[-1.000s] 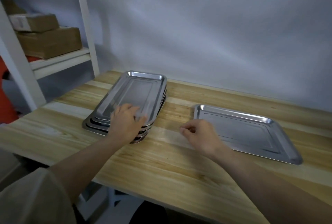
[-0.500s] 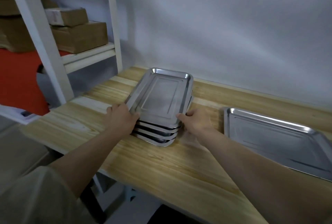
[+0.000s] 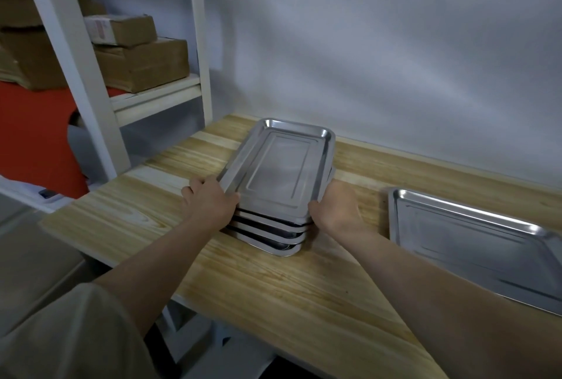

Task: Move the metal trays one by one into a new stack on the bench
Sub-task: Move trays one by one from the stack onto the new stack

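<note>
A stack of several shiny metal trays (image 3: 275, 237) sits on the wooden bench (image 3: 273, 287) at centre left. The top tray (image 3: 279, 171) is tilted, its near end raised off the ones below. My left hand (image 3: 209, 203) grips its near left edge and my right hand (image 3: 337, 209) grips its near right edge. A single metal tray (image 3: 474, 244) lies flat on the bench to the right, partly cut off by the frame's edge.
A white shelf unit (image 3: 100, 104) stands left of the bench with cardboard boxes (image 3: 137, 53) on it. A grey wall (image 3: 395, 59) runs along the back of the bench. Something red (image 3: 33, 132) shows behind the shelf.
My right hand moved from beside the single tray to the stack. Both hands took hold of the top tray and raised its near end. The view swung left.
</note>
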Motion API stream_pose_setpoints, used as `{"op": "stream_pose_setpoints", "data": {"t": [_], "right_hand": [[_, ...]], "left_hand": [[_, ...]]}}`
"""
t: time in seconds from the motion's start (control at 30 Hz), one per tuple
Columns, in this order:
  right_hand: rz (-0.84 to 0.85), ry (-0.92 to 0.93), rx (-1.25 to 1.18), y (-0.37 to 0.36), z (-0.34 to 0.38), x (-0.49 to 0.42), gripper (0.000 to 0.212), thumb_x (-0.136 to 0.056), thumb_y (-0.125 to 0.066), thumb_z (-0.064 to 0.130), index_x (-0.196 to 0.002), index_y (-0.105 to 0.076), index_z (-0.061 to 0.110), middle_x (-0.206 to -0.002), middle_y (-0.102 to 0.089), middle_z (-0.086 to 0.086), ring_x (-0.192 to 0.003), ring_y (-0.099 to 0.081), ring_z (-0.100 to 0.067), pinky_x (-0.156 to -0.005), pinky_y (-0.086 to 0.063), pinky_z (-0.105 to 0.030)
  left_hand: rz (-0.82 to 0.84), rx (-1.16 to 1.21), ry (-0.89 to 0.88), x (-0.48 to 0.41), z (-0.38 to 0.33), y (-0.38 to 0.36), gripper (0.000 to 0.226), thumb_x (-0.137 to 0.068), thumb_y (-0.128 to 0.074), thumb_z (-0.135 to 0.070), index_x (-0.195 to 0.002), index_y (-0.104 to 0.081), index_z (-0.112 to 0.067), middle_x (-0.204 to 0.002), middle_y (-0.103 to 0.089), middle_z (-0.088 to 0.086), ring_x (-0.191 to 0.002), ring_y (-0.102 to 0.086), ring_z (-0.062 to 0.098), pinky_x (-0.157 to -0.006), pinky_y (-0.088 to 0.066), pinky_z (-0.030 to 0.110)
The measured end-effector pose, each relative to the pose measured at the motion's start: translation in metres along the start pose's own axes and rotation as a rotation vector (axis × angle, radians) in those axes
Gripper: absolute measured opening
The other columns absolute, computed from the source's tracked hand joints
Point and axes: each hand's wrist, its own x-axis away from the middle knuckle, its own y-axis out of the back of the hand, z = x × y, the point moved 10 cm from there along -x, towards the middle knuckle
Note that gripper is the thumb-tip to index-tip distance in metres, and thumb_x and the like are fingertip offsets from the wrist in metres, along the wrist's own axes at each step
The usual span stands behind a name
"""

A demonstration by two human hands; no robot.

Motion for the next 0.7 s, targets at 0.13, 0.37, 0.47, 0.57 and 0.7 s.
{"op": "stream_pose_setpoints", "data": {"t": [0.13, 0.37, 0.47, 0.57, 0.7], "right_hand": [[-0.009, 0.002, -0.002, 0.003, 0.001, 0.003, 0.013, -0.086, -0.054, -0.001, -0.079, -0.064, 0.001, -0.066, -0.054, -0.001, -0.055, -0.049, -0.015, -0.063, -0.056, -0.036], [-0.082, -0.041, -0.050, 0.016, -0.011, 0.003, 0.040, -0.088, -0.055, 0.003, -0.054, -0.038, 0.013, -0.053, -0.041, -0.001, -0.044, -0.038, -0.013, -0.038, -0.028, -0.021], [-0.077, -0.050, -0.041, 0.020, -0.014, 0.004, 0.038, -0.088, -0.058, 0.004, -0.054, -0.043, 0.012, -0.053, -0.045, -0.001, -0.045, -0.042, -0.011, -0.036, -0.029, -0.017], [-0.080, -0.068, -0.023, 0.025, -0.015, 0.004, 0.039, -0.088, -0.059, 0.004, -0.053, -0.043, 0.012, -0.052, -0.045, -0.001, -0.045, -0.042, -0.012, -0.038, -0.029, -0.020], [-0.088, -0.085, -0.003, 0.030, -0.013, 0.003, 0.040, -0.086, -0.058, 0.001, -0.052, -0.041, 0.012, -0.053, -0.043, -0.001, -0.046, -0.041, -0.013, -0.037, -0.026, -0.021]], "left_hand": [[-0.016, 0.034, 0.011, -0.002, 0.002, 0.002, 0.046, -0.089, -0.057, -0.032, -0.130, -0.052, -0.011, -0.133, -0.044, 0.017, -0.124, -0.036, 0.036, -0.105, -0.032, 0.044], [-0.087, 0.027, 0.004, -0.002, 0.004, 0.004, 0.040, -0.093, -0.051, -0.020, -0.133, -0.055, -0.018, -0.137, -0.046, 0.016, -0.126, -0.036, 0.037, -0.108, -0.032, 0.046], [-0.110, 0.021, 0.007, -0.001, 0.002, 0.006, 0.039, -0.094, -0.051, -0.018, -0.132, -0.057, -0.020, -0.137, -0.046, 0.015, -0.127, -0.033, 0.037, -0.108, -0.032, 0.044], [-0.115, -0.012, 0.006, -0.001, 0.000, 0.008, 0.036, -0.094, -0.051, -0.018, -0.128, -0.061, -0.022, -0.135, -0.048, 0.014, -0.127, -0.032, 0.037, -0.107, -0.031, 0.043], [-0.096, 0.040, 0.026, -0.003, 0.001, 0.007, 0.031, -0.092, -0.054, -0.018, -0.120, -0.066, -0.022, -0.122, -0.062, 0.011, -0.124, -0.036, 0.034, -0.103, -0.032, 0.041]]}}
